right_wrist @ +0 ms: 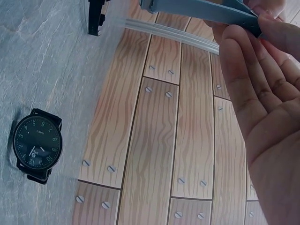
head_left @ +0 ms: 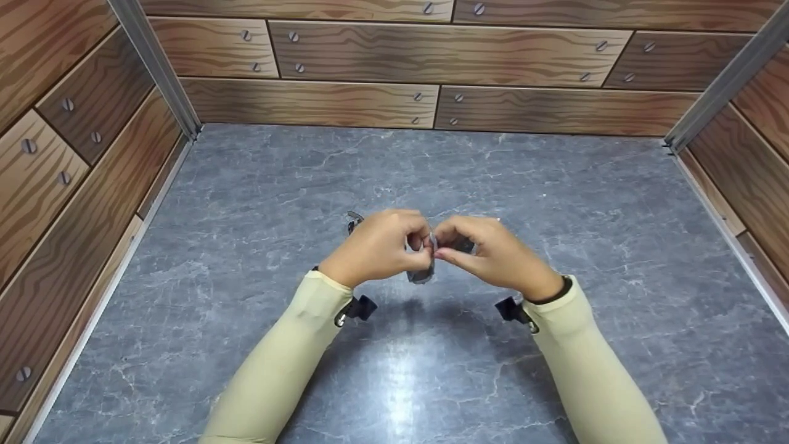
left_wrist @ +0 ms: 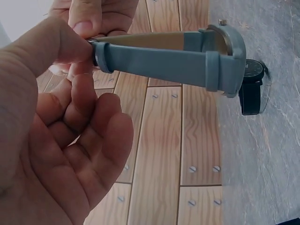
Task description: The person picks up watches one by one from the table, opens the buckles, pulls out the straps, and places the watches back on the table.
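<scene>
A wristwatch with a blue-grey strap [left_wrist: 154, 63] is held up off the table, its strap closed in a loop and its case hanging lower. With thumb and fingertips my left hand [head_left: 385, 243] pinches the strap at its buckle end. My right hand [head_left: 490, 253] meets it there, its thumb and fingers pinching the strap's end [right_wrist: 220, 13]. The watch's dial is turned away in the wrist views, and the fingers partly hide the buckle. In the left wrist view, the left hand's other fingers curl loosely below.
A black watch [right_wrist: 37, 143] lies dial up on the grey marbled table [head_left: 277, 185]. Another dark watch [head_left: 353, 223] lies partly hidden behind the left hand. Wood-patterned walls [head_left: 444, 55] with metal corner posts [head_left: 157, 61] enclose the back and sides.
</scene>
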Demonstrator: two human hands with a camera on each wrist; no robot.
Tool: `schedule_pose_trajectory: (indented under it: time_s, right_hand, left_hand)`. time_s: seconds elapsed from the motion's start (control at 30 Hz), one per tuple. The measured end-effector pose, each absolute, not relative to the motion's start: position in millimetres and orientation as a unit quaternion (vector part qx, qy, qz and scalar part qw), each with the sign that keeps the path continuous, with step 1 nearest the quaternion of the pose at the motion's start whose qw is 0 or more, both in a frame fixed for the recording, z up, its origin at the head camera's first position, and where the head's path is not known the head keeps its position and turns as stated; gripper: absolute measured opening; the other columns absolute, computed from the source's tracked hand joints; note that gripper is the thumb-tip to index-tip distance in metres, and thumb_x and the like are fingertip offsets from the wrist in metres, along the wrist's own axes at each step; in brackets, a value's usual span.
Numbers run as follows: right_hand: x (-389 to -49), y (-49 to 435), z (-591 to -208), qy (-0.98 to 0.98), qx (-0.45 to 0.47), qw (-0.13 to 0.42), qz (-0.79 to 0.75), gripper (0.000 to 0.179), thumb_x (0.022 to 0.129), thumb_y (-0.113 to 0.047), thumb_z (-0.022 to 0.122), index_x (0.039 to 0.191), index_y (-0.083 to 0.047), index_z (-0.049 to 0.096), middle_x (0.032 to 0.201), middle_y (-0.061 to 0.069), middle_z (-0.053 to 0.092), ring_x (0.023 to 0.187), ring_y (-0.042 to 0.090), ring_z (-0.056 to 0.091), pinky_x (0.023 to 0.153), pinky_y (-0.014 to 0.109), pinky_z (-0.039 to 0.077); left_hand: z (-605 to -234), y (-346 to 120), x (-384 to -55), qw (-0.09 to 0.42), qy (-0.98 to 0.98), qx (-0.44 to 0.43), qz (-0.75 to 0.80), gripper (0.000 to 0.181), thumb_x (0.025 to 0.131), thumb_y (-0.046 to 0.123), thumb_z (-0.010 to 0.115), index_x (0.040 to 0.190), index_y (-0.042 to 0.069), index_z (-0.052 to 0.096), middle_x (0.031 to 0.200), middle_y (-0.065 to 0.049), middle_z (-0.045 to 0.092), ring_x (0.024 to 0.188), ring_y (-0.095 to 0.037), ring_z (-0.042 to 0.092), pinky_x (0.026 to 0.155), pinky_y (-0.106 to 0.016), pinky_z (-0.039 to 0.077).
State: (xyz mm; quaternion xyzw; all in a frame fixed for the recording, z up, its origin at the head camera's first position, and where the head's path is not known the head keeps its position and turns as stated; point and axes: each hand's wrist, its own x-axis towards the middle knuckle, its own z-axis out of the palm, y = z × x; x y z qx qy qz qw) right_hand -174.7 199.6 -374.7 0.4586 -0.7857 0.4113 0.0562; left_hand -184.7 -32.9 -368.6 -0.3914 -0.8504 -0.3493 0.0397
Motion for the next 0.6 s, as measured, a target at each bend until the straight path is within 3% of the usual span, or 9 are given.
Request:
schedule_pose_trajectory:
  time_s: [0.37, 0.6]
  right_hand:
    - [-173.2, 198.1, -373.1, -0.785, 0.454, 0.047, 0.419, 0.013, 0.097, -0.004, 0.071, 0.110, -0.006, 0.068, 0.097, 0.005, 0.073, 0.085, 0.014, 0.070, 0.074, 0.029, 0.059]
    - [-172.7, 198.6, -372.4, -0.782, 0.453, 0.051, 0.425, 0.014, 0.097, -0.003, 0.070, 0.111, -0.005, 0.068, 0.097, 0.006, 0.073, 0.084, 0.014, 0.069, 0.073, 0.026, 0.058]
  left_hand:
    - [-366.5, -34.0, -184.6, 0.019, -0.850, -0.390, -0.353, 0.003, 0.083, 0.015, 0.068, 0.085, 0.017, 0.067, 0.081, 0.008, 0.059, 0.073, -0.008, 0.054, 0.066, -0.025, 0.049]
    - [-367.3, -33.2, -184.2, 0.030, -0.843, -0.395, -0.365, 0.004, 0.086, 0.015, 0.064, 0.086, 0.015, 0.068, 0.081, 0.008, 0.059, 0.074, -0.015, 0.057, 0.065, -0.026, 0.048]
